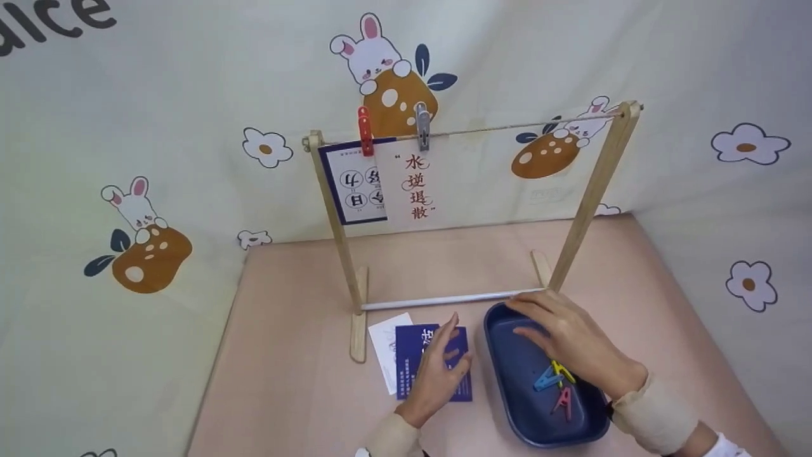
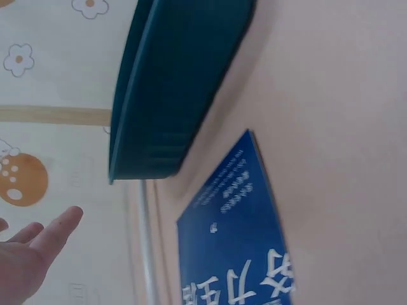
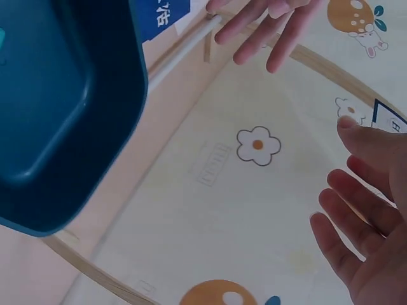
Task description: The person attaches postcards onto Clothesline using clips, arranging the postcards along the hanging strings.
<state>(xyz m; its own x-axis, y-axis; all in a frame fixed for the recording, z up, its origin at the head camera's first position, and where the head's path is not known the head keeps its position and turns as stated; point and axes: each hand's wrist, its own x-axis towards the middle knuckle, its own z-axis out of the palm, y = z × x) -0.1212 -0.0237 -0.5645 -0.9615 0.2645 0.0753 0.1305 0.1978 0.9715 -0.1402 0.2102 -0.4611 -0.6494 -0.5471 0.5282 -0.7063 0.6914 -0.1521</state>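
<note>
My left hand [image 1: 438, 377] hovers above a dark blue card [image 1: 406, 374] with white lettering, its fingers loosely spread and holding nothing. Partly under that card lies a white card [image 1: 382, 346]. Over the far end of a dark blue bin [image 1: 517, 406] is my right hand [image 1: 574, 336], fingers relaxed and nothing in them. Inside the bin lie a blue clothespin [image 1: 547, 379], a yellow clothespin [image 1: 563, 372] and a pink clothespin [image 1: 563, 403]. On the rack's string, a red clothespin [image 1: 365, 131] and a grey clothespin [image 1: 423, 127] hold a blue-bordered card [image 1: 352, 197] and a pale card with red characters [image 1: 412, 190].
A wooden rack [image 1: 590, 193] with a string [image 1: 526, 126] across its top stands behind the bin. A white rod [image 1: 444, 301] joins its posts near the table. Printed cloth [image 1: 190, 76] with rabbits and flowers surrounds the pink table [image 1: 273, 355].
</note>
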